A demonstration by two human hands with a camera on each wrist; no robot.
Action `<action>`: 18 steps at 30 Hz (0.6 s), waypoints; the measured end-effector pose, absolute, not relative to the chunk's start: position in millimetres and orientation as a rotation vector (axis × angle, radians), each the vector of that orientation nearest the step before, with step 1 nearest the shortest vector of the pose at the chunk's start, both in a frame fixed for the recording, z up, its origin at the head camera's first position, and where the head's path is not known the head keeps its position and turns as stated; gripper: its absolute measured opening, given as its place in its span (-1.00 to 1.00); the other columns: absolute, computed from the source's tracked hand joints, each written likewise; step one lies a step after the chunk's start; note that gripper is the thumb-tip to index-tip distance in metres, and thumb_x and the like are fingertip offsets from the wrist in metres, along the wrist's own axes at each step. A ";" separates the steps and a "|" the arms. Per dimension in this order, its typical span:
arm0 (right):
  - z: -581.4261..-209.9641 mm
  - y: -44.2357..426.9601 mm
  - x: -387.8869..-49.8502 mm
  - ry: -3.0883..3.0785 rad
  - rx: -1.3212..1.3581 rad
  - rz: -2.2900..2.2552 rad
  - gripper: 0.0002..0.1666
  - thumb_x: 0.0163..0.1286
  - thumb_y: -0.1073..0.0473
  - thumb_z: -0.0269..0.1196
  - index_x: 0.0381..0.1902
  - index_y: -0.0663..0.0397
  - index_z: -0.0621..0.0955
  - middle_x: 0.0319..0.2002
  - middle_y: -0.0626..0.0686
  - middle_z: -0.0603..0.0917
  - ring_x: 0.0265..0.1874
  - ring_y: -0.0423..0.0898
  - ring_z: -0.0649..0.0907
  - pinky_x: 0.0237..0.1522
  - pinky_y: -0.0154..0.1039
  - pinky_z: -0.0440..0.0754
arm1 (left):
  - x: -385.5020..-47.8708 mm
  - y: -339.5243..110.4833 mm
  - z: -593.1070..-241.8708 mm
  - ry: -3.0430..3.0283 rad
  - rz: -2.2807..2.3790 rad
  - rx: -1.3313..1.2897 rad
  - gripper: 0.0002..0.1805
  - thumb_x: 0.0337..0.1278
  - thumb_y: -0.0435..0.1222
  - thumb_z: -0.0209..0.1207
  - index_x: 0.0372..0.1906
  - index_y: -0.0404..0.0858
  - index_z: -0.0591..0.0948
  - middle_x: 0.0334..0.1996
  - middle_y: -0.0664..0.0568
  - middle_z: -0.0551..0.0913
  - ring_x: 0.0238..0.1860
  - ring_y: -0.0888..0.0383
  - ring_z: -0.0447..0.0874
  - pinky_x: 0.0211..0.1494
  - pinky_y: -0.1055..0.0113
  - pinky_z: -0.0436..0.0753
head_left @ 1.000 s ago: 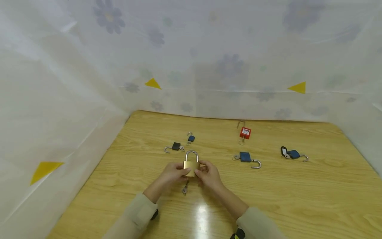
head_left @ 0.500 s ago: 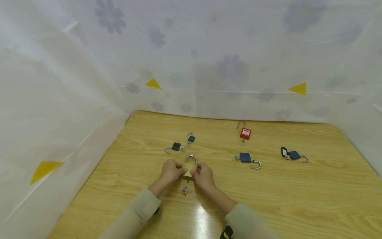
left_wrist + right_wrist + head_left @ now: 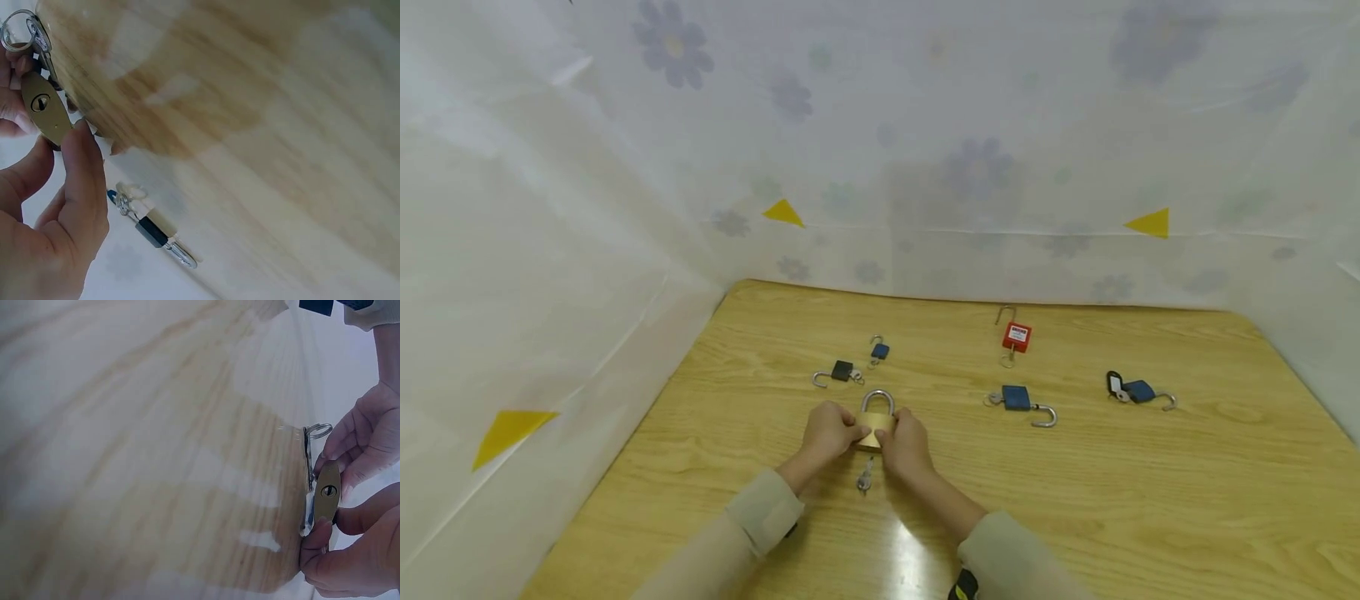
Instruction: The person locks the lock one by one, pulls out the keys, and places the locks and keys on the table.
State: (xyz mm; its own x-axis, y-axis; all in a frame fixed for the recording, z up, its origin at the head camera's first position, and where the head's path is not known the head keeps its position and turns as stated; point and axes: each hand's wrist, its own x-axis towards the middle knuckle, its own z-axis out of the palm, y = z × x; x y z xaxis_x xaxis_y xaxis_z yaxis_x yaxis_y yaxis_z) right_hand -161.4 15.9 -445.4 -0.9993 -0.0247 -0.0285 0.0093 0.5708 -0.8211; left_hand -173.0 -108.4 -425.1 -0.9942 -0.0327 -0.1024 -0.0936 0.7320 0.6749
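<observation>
Between both hands is a brass padlock (image 3: 876, 432), its silver shackle pointing away from me and both shackle legs reaching the body. My left hand (image 3: 828, 433) pinches its left side between thumb and fingers. On the right side, my right hand (image 3: 907, 446) pinches it the same way. The keyhole face of the padlock (image 3: 42, 111) shows in the left wrist view, with no key in it. Keys on a ring (image 3: 865, 477) lie on the table just below the padlock; the right wrist view shows these keys (image 3: 308, 456) beside it.
Beyond the hands lie a black padlock (image 3: 842, 371) and a small blue padlock (image 3: 880, 352). A red padlock (image 3: 1017, 337) is at the back. Two blue padlocks (image 3: 1017, 397) lie to the right, one with a black tag (image 3: 1115, 384). All have raised shackles and keys.
Over the second, both hands have brought the brass padlock slightly down and nearer me, close to the table. The keys have come into fuller view. In the last half second little has moved.
</observation>
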 end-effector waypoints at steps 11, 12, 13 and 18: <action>-447.8 14.1 -161.6 2.835 -0.003 -1.390 -0.61 0.22 0.32 0.24 -0.10 0.55 0.44 -0.24 0.34 0.51 -0.28 0.11 0.55 -0.21 -0.09 0.63 | -173.3 -105.3 -418.5 2.898 0.815 -0.104 -0.64 -0.07 -0.18 0.35 -0.80 -0.28 0.63 -0.92 0.21 0.27 -0.77 0.32 0.12 -0.74 0.56 0.04; -448.7 14.2 -162.0 2.837 -0.009 -1.388 -0.61 0.22 0.32 0.25 -0.11 0.55 0.45 -0.25 0.34 0.51 -0.28 0.10 0.54 -0.22 -0.10 0.63 | -173.0 -105.5 -418.6 2.900 0.810 -0.098 -0.63 -0.07 -0.18 0.35 -0.81 -0.28 0.62 -0.92 0.21 0.26 -0.78 0.32 0.12 -0.74 0.57 0.03; -449.1 14.5 -162.3 2.842 -0.020 -1.386 -0.62 0.21 0.32 0.25 -0.13 0.55 0.45 -0.26 0.33 0.51 -0.29 0.09 0.54 -0.24 -0.11 0.62 | -172.8 -105.7 -418.5 2.902 0.809 -0.096 -0.62 -0.07 -0.18 0.35 -0.83 -0.28 0.61 -0.92 0.21 0.25 -0.78 0.32 0.11 -0.74 0.57 0.03; -449.7 17.3 -163.9 2.842 -0.074 -1.394 -0.71 0.19 0.32 0.27 -0.28 0.50 0.47 -0.36 0.26 0.52 -0.40 0.00 0.51 -0.39 -0.20 0.57 | -172.2 -106.4 -419.1 2.901 0.805 -0.090 -0.55 -0.06 -0.19 0.34 -0.89 -0.26 0.51 -0.93 0.21 0.21 -0.79 0.33 0.08 -0.74 0.58 0.01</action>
